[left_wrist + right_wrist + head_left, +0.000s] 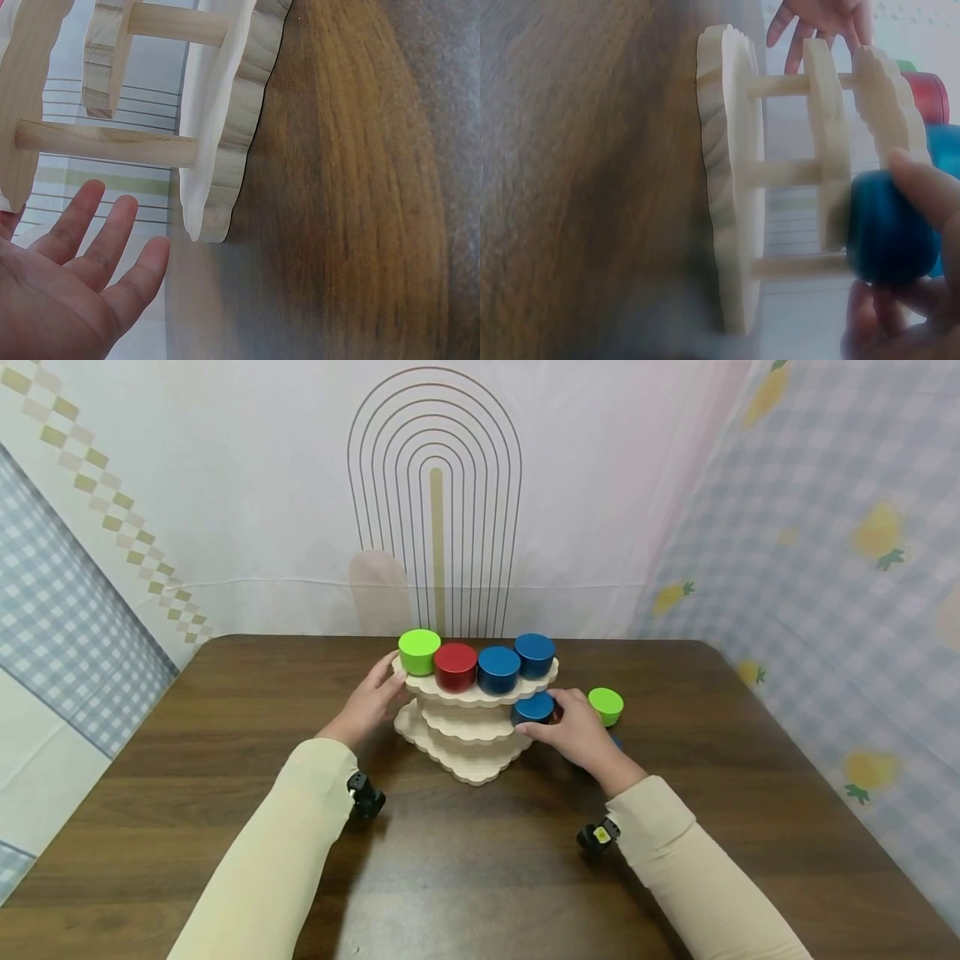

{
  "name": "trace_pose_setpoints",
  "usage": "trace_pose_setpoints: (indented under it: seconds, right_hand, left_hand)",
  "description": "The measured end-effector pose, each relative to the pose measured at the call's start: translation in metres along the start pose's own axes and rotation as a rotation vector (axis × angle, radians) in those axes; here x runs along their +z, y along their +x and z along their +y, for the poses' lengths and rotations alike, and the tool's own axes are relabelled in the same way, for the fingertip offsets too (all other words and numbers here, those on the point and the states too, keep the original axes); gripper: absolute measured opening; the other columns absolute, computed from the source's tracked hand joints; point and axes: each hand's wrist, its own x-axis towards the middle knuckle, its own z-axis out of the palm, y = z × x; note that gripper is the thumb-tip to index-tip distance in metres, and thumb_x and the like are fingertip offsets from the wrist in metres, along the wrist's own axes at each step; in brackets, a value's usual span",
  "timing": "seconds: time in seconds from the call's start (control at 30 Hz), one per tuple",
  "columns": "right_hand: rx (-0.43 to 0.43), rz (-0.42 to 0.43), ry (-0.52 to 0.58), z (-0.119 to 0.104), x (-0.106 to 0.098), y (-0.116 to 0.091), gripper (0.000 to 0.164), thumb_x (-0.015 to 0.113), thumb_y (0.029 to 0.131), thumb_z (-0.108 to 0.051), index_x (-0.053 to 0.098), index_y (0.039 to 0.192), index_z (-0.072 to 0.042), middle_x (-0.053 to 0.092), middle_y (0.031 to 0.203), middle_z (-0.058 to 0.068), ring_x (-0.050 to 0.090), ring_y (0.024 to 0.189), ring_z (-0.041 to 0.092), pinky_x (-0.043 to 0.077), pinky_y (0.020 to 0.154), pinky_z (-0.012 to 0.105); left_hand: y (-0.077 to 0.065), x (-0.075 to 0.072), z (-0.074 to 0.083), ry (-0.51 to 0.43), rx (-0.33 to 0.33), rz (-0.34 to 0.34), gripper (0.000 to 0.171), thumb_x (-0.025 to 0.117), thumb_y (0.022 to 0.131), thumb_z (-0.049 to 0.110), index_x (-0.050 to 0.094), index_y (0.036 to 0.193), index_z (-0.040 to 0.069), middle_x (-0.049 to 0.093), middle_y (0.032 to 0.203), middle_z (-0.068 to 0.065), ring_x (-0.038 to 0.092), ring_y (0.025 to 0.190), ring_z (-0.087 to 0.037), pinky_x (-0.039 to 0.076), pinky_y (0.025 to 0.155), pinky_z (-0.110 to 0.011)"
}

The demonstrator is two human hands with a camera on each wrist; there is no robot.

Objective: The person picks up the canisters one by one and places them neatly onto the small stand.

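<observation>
Right hand (576, 732), right of centre in the head frame: thumb and fingers clamped on a blue cylinder (533, 707), thumb on one side, fingers on the other. Cylinder is at the right end of the middle tier (467, 724) of a three-tier pale wooden stand (472, 766); cannot tell whether its base rests fully on the wood.

Left hand (366, 703), left of centre: at the left end of the top tier (471, 697), touching its edge. In the left wrist view three fingers are extended and spread apart at lower left, near a wooden peg (105, 142); thumb is out of sight there.

Stand occupies frame centre, scalloped edges, tiers joined by pegs. On the top tier, left to right: green cylinder (419, 652), red cylinder (455, 667), a blue one (498, 670), a second blue one (535, 655) set farther back.

On the dark wooden table (480, 877), just beyond the right hand: another green cylinder (605, 705); a sliver of blue (617, 742) shows near it, mostly hidden. Both sleeves (281, 843) pale yellow. White cloth (262, 485) with arch print behind.
</observation>
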Motion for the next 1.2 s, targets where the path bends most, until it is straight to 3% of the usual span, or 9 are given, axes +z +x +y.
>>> trace_pose_setpoints:
  seconds: [0.13, 0.33, 0.4, 0.67, 0.9, 1.1, 1.2]
  right_hand:
    - [-0.001, 0.017, 0.007, -0.003, 0.003, 0.0, 0.045, 0.079, 0.08, -0.035, 0.062, 0.104, -0.001, 0.048, 0.094, 0.014, 0.042, 0.094, 0.027, 0.037, 0.072, 0.035]
    - [0.035, 0.022, 0.035, -0.006, 0.007, 0.002, 0.041, 0.079, 0.081, -0.036, 0.057, 0.089, -0.002, 0.045, 0.092, 0.014, 0.042, 0.093, 0.027, 0.037, 0.067, 0.033]
    - [0.05, 0.018, 0.046, -0.007, 0.009, 0.002, 0.042, 0.079, 0.081, -0.036, 0.057, 0.088, -0.002, 0.045, 0.094, 0.014, 0.042, 0.094, 0.027, 0.037, 0.067, 0.033]
    - [0.093, -0.003, 0.095, -0.007, 0.015, 0.005, 0.052, 0.077, 0.082, -0.038, 0.059, 0.109, 0.002, 0.046, 0.111, 0.018, 0.041, 0.104, 0.03, 0.042, 0.077, 0.036]
    - [0.06, -0.015, 0.055, -0.003, 0.013, 0.002, 0.048, 0.078, 0.081, -0.037, 0.056, 0.102, 0.0, 0.043, 0.103, 0.017, 0.042, 0.094, 0.029, 0.039, 0.07, 0.035]
    - [-0.023, 0.018, 0.017, 0.007, 0.008, -0.005, 0.074, 0.078, 0.082, -0.035, 0.047, 0.134, 0.006, 0.044, 0.123, 0.023, 0.048, 0.106, 0.035, 0.046, 0.086, 0.043]
    - [-0.049, 0.019, -0.008, 0.012, 0.004, -0.008, 0.079, 0.077, 0.083, -0.035, 0.041, 0.141, 0.005, 0.041, 0.133, 0.024, 0.047, 0.114, 0.037, 0.046, 0.092, 0.049]
  left_hand:
    - [-0.003, 0.0, 0.004, 0.003, -0.001, -0.004, 0.061, 0.037, 0.105, 0.036, 0.01, 0.157, 0.019, 0.025, 0.154, -0.021, 0.035, 0.133, -0.042, 0.028, 0.105, -0.064]
    - [-0.003, -0.001, 0.0, 0.02, 0.042, -0.002, 0.069, 0.041, 0.099, 0.054, 0.016, 0.156, 0.024, 0.028, 0.153, -0.021, 0.042, 0.129, -0.038, 0.035, 0.101, -0.062]
    - [-0.002, -0.001, -0.001, 0.019, 0.043, -0.001, 0.068, 0.04, 0.099, 0.053, 0.016, 0.156, 0.023, 0.027, 0.153, -0.021, 0.042, 0.13, -0.039, 0.035, 0.101, -0.062]
    - [0.001, 0.0, 0.0, 0.0, -0.003, -0.001, 0.061, 0.036, 0.105, 0.036, 0.009, 0.157, 0.02, 0.02, 0.157, -0.019, 0.035, 0.134, -0.043, 0.029, 0.105, -0.065]
    - [-0.001, 0.001, 0.001, 0.005, -0.002, 0.005, 0.06, 0.036, 0.105, 0.037, 0.011, 0.157, 0.02, 0.02, 0.157, -0.018, 0.037, 0.133, -0.042, 0.031, 0.104, -0.064]
    - [0.001, 0.0, 0.0, 0.007, 0.007, 0.001, 0.06, 0.036, 0.105, 0.036, 0.011, 0.156, 0.019, 0.02, 0.158, -0.018, 0.036, 0.135, -0.043, 0.03, 0.105, -0.064]
    - [0.001, 0.0, -0.001, -0.014, 0.011, -0.006, 0.06, 0.036, 0.105, 0.035, 0.01, 0.156, 0.019, 0.02, 0.158, -0.018, 0.035, 0.136, -0.043, 0.028, 0.106, -0.064]
